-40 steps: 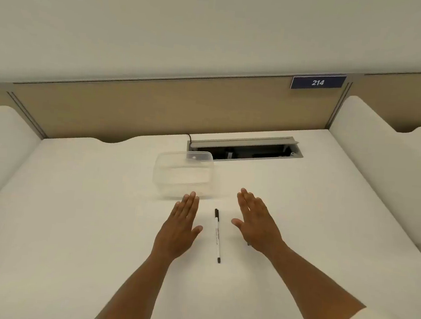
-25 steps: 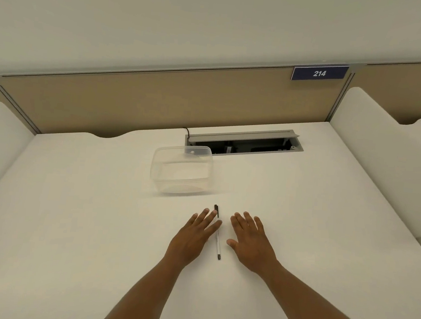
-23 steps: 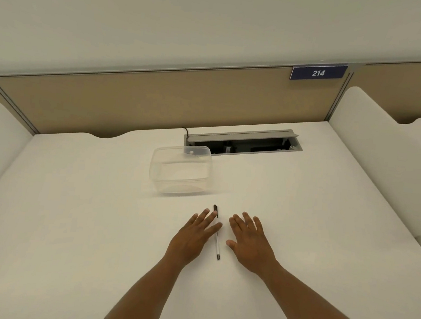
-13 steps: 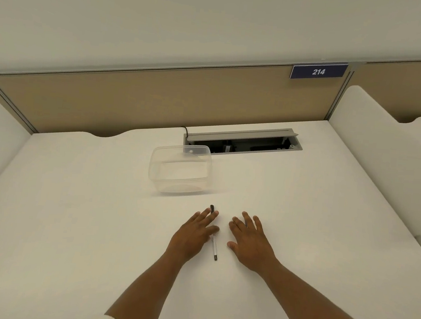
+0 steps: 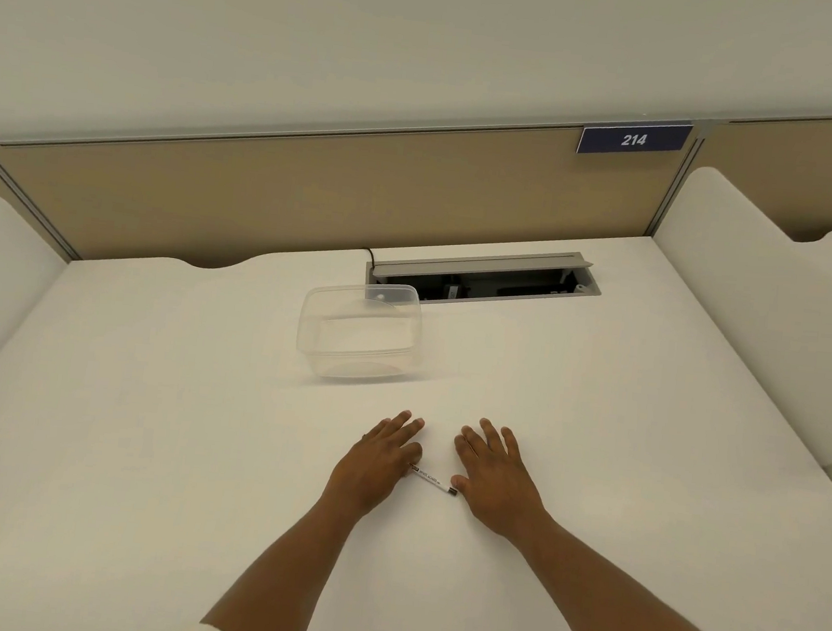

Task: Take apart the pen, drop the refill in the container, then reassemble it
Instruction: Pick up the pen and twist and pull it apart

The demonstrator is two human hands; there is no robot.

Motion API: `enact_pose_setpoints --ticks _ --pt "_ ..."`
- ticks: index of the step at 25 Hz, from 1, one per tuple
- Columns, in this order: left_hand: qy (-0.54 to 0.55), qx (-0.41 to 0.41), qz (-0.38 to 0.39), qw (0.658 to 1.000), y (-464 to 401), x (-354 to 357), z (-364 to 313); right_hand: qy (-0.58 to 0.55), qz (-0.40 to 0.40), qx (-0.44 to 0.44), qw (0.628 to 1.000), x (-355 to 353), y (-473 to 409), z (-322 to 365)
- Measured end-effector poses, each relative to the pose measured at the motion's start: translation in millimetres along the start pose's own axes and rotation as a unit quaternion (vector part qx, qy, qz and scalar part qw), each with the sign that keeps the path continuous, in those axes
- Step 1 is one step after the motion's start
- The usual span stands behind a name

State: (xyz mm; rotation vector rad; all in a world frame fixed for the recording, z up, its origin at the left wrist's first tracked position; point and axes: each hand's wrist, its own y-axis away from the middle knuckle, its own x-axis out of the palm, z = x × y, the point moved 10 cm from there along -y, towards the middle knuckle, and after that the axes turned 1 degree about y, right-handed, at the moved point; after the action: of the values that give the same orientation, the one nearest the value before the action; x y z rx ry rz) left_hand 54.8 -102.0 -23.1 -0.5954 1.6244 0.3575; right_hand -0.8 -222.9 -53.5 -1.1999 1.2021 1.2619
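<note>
A slim white pen point(image 5: 432, 479) with a dark tip lies slanted on the white desk between my hands. My left hand point(image 5: 377, 463) rests palm down, its index finger curled onto the pen's left end, which is hidden beneath it. My right hand point(image 5: 498, 478) lies flat with fingers apart, its thumb tip just beside the pen's dark right end. A clear plastic container point(image 5: 360, 330), with nothing in it, stands on the desk beyond my hands.
An open cable hatch point(image 5: 483, 276) is set into the desk point(image 5: 143, 417) behind the container. White rounded side dividers point(image 5: 738, 293) flank the desk. A tan back panel carries a blue "214" sign point(image 5: 634, 139).
The pen has swung from pointing away from me to lying slanted across, nearer to me. My left hand has slid over its capped end, and my right thumb has come up to the other end.
</note>
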Motion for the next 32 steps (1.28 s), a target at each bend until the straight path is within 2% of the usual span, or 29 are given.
enact_pose_setpoints --ticks 3,5,8,10,12,14,17,19,21,23,32 --pt "-0.010 -0.007 -0.003 1.000 7 -2 3 0.000 -0.027 -0.006 1.000 -5 0 2" --pt "-0.006 -0.027 -0.009 1.000 13 -6 7 -0.010 -0.081 -0.020 0.996 -20 1 7" --pt "0.017 -0.076 -0.052 0.996 20 -21 11 -0.067 -0.180 -0.016 0.981 -57 3 15" --pt "0.038 -0.110 -0.081 0.990 23 -35 13 -0.103 -0.196 0.000 0.975 -76 -1 17" --pt "0.042 -0.132 -0.094 0.986 25 -46 13 -0.186 -0.121 0.059 0.973 -73 -10 9" --pt "0.043 -0.142 -0.089 0.985 26 -51 14 -0.277 0.002 0.133 0.952 -49 -16 0" --pt "0.041 -0.154 -0.091 0.983 31 -55 15 -0.355 0.056 0.184 0.915 -36 -18 0" --pt "0.045 -0.166 -0.096 0.980 37 -59 17 -0.433 0.088 0.220 0.870 -27 -16 3" --pt "0.045 -0.177 -0.091 0.979 43 -62 18 -0.518 0.127 0.266 0.803 -17 -8 9" --pt "0.041 -0.178 -0.077 0.980 47 -63 18 -0.552 0.128 0.278 0.776 -15 -5 13" --pt "0.076 -0.194 0.004 0.978 45 -63 22 -0.514 0.041 0.220 0.828 -45 -10 20"
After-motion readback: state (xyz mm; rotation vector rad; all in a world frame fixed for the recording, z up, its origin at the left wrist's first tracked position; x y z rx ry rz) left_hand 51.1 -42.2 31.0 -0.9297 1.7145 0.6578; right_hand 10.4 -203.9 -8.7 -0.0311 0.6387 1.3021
